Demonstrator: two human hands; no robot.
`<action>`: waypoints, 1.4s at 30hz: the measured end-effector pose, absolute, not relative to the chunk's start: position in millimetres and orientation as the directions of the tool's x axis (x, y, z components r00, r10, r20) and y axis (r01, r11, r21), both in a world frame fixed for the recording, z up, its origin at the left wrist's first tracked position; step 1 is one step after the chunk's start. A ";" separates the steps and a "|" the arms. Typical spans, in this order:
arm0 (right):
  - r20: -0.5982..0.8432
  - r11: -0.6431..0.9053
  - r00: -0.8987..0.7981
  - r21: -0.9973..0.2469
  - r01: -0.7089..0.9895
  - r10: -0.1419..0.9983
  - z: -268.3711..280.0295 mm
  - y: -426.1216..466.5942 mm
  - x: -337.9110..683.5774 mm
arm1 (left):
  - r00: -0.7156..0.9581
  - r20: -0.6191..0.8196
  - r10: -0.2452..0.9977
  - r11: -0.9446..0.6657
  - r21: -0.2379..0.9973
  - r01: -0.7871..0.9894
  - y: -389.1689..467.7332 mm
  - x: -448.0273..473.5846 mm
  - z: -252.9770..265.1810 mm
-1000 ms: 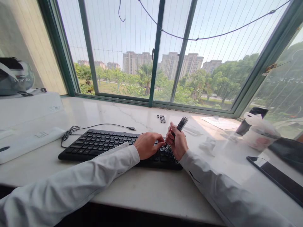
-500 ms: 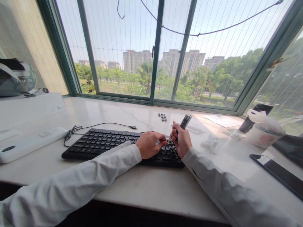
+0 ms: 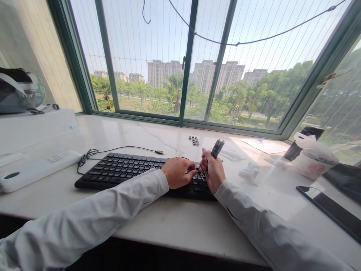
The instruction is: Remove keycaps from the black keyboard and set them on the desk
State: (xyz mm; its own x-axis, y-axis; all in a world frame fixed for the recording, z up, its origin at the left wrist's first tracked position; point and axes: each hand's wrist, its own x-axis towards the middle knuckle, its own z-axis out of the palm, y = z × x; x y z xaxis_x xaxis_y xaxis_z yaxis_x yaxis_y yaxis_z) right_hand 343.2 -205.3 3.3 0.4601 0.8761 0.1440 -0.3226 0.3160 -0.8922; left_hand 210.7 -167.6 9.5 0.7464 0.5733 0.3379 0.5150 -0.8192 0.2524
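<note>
A black keyboard [image 3: 121, 171] lies on the white countertop, and its numeric keypad end shows bare sockets with some keycaps gone. My left hand [image 3: 179, 172] rests over the right part of the keyboard. Its fingers are bent in a pinch toward the keypad, and what they may hold is hidden. My right hand [image 3: 213, 169] is closed around a black hand tool [image 3: 217, 148] with a notched upper end, held tilted above the keypad. Several loose black keycaps [image 3: 194, 140] sit in a small group behind the keyboard.
The keyboard's USB cable [image 3: 135, 147] is coiled at the left. A white power strip-like bar [image 3: 42, 169] and a white box with a helmet [image 3: 21, 90] stand left. To the right are crumpled clear plastic [image 3: 249, 171], a bagged cup [image 3: 314, 160], a phone [image 3: 329, 207] and paper [image 3: 265, 145].
My right hand has shifted slightly left with the black tool, nearer my left hand. My left hand has stayed almost in place over the keyboard.
</note>
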 end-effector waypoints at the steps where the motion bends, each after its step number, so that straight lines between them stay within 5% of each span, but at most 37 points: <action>1: 0.156 0.323 0.454 -0.892 -0.318 0.877 2.5 -204.8 342.6 | 0.747 0.332 0.576 -0.818 0.247 0.520 -166.4 210.4 9.5; 16: 0.230 0.356 0.334 -0.849 -0.391 0.914 -2.9 -205.2 343.6 | 0.818 0.315 0.481 -0.870 0.288 0.400 -162.6 209.8 11.4; 42: 0.294 0.429 0.423 -0.863 -0.268 0.857 -12.9 -205.8 342.7 | 0.725 0.324 0.608 -0.780 0.416 0.468 -160.4 216.9 -1.7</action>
State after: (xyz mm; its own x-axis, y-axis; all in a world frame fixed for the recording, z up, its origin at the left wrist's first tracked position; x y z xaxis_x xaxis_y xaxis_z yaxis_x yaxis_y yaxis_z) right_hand 342.7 -205.8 -12.9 0.4235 0.8567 0.2944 -0.2683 0.4291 -0.8625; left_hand 216.9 -160.4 -1.7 0.7251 0.6076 0.3242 0.4676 -0.7800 0.4158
